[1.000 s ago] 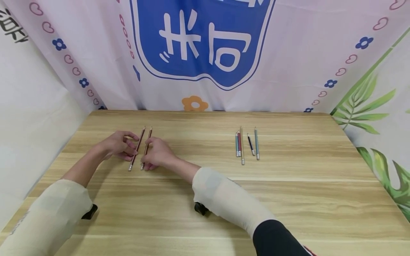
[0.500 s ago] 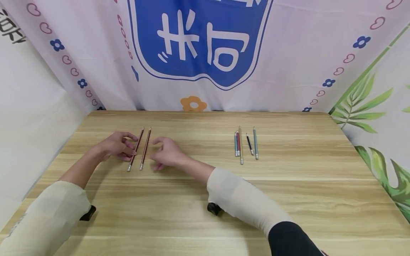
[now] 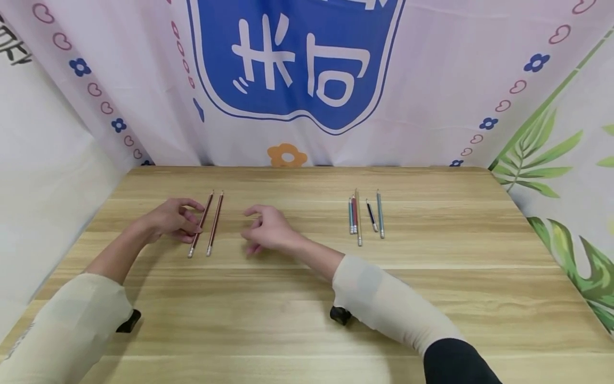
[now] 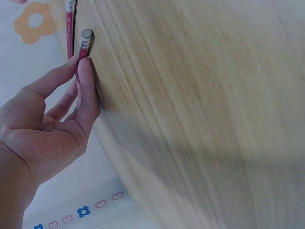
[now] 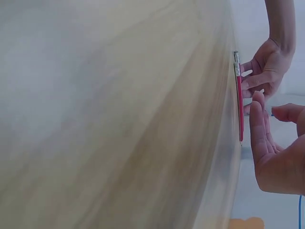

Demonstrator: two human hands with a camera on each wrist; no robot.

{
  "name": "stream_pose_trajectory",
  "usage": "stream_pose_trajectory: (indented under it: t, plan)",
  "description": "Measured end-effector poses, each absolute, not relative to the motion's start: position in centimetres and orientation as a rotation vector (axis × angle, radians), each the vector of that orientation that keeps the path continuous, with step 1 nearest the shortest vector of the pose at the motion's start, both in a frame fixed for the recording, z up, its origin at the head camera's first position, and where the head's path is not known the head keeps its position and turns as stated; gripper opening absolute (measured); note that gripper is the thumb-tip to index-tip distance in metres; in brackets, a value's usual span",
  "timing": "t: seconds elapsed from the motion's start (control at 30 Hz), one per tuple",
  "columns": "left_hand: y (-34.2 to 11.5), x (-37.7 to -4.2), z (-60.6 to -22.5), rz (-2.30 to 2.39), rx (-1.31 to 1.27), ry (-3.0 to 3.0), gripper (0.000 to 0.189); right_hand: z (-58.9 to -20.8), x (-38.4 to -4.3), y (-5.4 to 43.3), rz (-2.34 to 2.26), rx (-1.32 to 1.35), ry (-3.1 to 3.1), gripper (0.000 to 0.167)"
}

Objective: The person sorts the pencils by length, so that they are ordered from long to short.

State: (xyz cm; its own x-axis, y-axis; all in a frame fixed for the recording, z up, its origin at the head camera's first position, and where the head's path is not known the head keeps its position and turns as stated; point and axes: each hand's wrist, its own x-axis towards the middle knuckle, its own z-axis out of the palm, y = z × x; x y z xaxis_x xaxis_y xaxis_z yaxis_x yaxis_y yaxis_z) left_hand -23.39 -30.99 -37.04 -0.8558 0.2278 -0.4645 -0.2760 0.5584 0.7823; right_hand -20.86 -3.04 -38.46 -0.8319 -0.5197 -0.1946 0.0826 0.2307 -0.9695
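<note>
Pencil (image 3: 206, 209) noted at the desk's (image 3: 288, 298) ten o'clock, pinched in the fingers of the left hand (image 3: 176, 220), presumably to steady it. Twin pencil (image 3: 215, 223) lies just beside, at its three o'clock. Right hand (image 3: 268, 228), farther toward three: empty, loosely bent. Left wrist view places the pinch near the eraser (image 4: 86, 34), unclear from the head. Assorted pencils (image 3: 357, 217): one o'clock.
</note>
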Motion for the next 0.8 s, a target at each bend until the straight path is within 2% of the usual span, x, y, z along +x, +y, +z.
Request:
stream_pose_trajectory:
  t: [0.8]
  plan:
    - [-30.8,-23.2,-36.8,1.281,-0.02,2.249,0.065,-37.3,-21.3,4.4,-1.628,-0.415,2.129,0.049]
